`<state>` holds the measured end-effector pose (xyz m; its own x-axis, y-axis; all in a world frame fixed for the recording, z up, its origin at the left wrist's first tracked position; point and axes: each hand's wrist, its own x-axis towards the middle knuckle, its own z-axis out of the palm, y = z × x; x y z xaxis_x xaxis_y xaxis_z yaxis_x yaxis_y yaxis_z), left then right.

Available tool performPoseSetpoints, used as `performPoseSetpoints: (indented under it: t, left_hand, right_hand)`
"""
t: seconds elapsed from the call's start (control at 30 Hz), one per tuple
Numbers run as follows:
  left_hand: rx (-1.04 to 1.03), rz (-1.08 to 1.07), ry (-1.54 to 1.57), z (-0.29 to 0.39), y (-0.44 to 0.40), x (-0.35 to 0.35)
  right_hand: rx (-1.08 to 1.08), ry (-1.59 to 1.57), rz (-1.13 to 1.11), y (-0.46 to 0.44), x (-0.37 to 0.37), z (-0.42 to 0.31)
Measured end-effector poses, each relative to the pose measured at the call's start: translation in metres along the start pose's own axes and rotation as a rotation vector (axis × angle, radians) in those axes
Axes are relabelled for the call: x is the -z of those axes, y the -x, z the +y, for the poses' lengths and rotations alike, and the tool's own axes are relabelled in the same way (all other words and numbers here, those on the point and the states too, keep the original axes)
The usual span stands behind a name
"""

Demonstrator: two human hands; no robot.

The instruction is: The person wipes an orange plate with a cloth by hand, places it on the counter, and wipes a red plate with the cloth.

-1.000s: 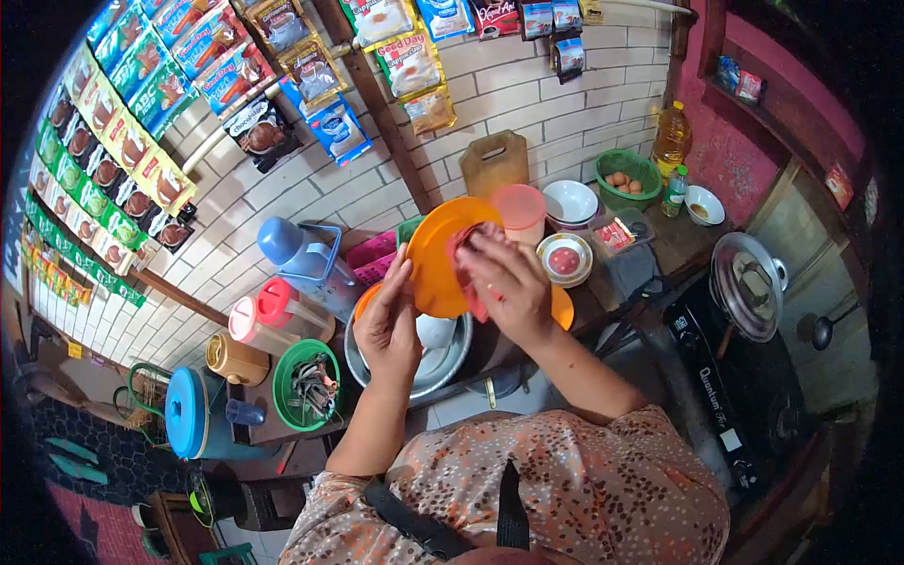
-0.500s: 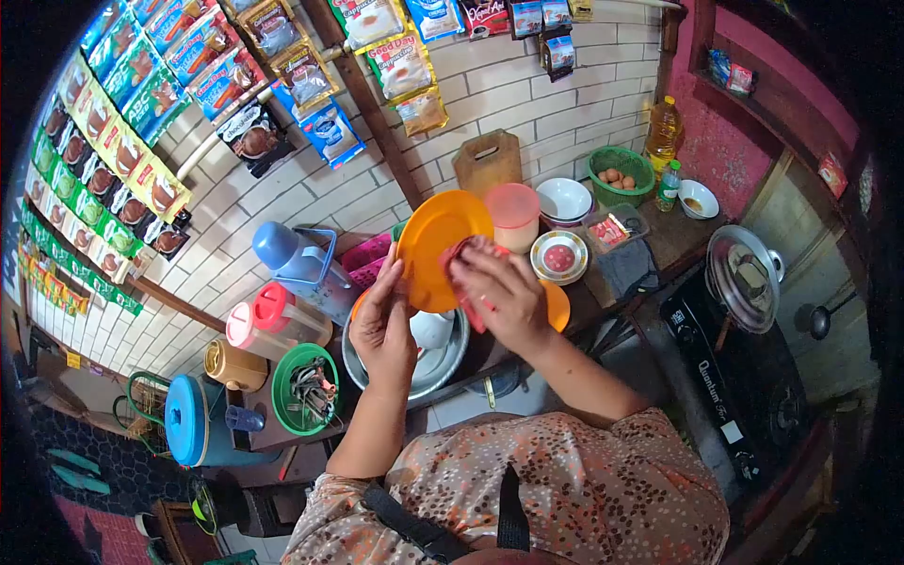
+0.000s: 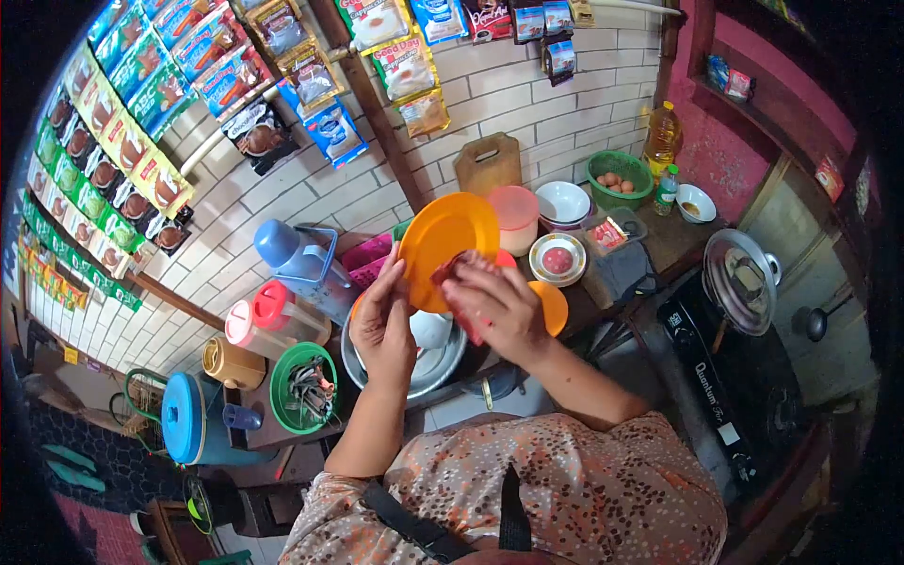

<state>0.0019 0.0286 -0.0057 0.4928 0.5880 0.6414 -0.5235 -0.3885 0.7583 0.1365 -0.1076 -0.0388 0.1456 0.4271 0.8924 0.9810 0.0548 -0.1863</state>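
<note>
An orange plate (image 3: 450, 231) is held up tilted at the centre, its left edge gripped by my left hand (image 3: 384, 325). My right hand (image 3: 499, 306) presses a red cloth (image 3: 464, 320) against the plate's lower right face, its fingers bent over the cloth. Below the plate stands a metal basin (image 3: 435, 377) with white dishes inside, partly hidden by my left hand. Another orange dish (image 3: 550, 307) lies on the table just right of my right hand.
A green basket of cutlery (image 3: 282, 391), a blue flask (image 3: 299, 264) and lidded pitchers (image 3: 273, 306) stand left. To the right are a patterned bowl (image 3: 557, 261), white bowls (image 3: 563, 202), a green egg basket (image 3: 603, 169) and a stove (image 3: 702, 377).
The red cloth and my right hand have shifted slightly down over the plate's face. My left hand keeps its grip, and the plate stays raised at about the same spot.
</note>
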Motion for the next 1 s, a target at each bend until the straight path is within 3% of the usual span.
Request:
performPoseSetpoints:
  t: [0.07, 0.13, 0.23, 0.3, 0.43, 0.57, 0.7, 0.8, 1.0]
  left_hand:
    - [0.02, -0.003, 0.02, 0.001, 0.002, 0.002]
    - [0.049, -0.031, 0.024, 0.002, 0.005, 0.0]
    - [0.069, -0.084, 0.017, 0.003, 0.009, -0.006]
    - [0.149, -0.069, 0.054, 0.009, 0.011, -0.01]
    - [-0.047, -0.052, 0.038, 0.003, 0.001, -0.004]
    - [0.059, 0.009, 0.07, 0.009, 0.003, 0.002]
    - [0.086, -0.032, 0.039, 0.001, 0.01, -0.003]
    - [0.037, -0.094, -0.019, 0.001, 0.012, -0.008]
    - [0.008, -0.004, 0.039, 0.005, 0.004, -0.007]
  right_hand:
    - [-0.033, 0.008, 0.002, 0.001, 0.001, 0.016]
    - [-0.172, 0.047, 0.148, -0.009, 0.003, 0.028]
    - [-0.117, -0.047, 0.276, -0.032, 0.003, 0.021]
    - [-0.082, -0.087, 0.211, -0.03, 0.0, 0.007]
    - [0.026, -0.1, 0.1, -0.012, -0.006, -0.014]
    - [-0.026, 0.035, 0.046, 0.003, -0.001, 0.013]
    - [-0.136, -0.023, 0.287, -0.024, 0.003, 0.028]
    - [-0.08, -0.095, 0.257, -0.03, -0.002, 0.013]
    - [0.045, -0.117, 0.11, -0.004, -0.003, 0.003]
